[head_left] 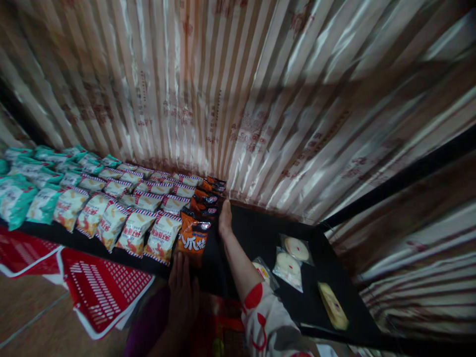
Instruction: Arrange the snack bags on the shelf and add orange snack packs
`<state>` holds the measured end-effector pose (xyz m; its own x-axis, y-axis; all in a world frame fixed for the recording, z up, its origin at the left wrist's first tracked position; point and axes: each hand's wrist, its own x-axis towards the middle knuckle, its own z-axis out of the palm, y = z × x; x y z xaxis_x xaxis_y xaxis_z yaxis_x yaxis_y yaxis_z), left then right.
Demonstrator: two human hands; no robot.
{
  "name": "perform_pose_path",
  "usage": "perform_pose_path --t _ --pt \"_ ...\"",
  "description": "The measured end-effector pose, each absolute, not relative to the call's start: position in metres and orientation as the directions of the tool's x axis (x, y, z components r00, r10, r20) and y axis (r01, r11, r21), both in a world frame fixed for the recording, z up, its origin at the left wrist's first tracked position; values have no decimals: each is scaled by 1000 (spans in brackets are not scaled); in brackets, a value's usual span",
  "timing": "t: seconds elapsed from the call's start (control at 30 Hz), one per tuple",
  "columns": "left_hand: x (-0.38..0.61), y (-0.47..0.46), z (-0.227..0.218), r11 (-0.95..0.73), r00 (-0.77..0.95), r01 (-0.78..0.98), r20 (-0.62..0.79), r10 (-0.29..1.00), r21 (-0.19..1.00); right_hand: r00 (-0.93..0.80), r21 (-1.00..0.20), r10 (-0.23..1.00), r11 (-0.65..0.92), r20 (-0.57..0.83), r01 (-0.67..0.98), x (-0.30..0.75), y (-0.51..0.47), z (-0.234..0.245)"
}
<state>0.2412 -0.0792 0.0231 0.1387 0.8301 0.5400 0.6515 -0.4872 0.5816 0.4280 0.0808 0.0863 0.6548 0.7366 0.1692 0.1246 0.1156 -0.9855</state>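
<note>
Orange snack bags (192, 239) with dark tops stand in a short row, front to back, on a black shelf (256, 223). My left hand (183, 282) is at the front of the nearest orange bag, its fingers straight and touching the bag's lower edge. Along the right side of this row lies my right hand (225, 219), held flat beside the bags farther back; part of its fingers is hidden. Left of the orange bags, white snack bags with striped edges (162, 237) fill several rows.
Teal bags (46, 204) stand at the far left. On the shelf's right part lie round flat packets (288, 267) and a yellowish packet (332, 306). Red baskets (102, 287) are below the front edge. A striped, printed sheet (238, 99) hangs behind; a dark bar (401, 173) slants at right.
</note>
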Motion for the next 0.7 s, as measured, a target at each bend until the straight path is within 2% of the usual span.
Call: perform_pose_path --t 0.1,0.47,0.63,0.7 --pt "240 -80 26 -520 157 640 566 809 566 705 -991 697 59 128 122 418 39 87" --pt "232 -90 33 -597 194 619 638 745 510 676 -965 700 71 229 253 402 -109 92" --pt "227 -107 35 -687 309 568 656 689 453 631 -918 719 27 292 395 402 -174 85" --pt "225 -115 33 -734 374 528 658 653 428 574 -895 777 -30 259 444 400 -200 74"
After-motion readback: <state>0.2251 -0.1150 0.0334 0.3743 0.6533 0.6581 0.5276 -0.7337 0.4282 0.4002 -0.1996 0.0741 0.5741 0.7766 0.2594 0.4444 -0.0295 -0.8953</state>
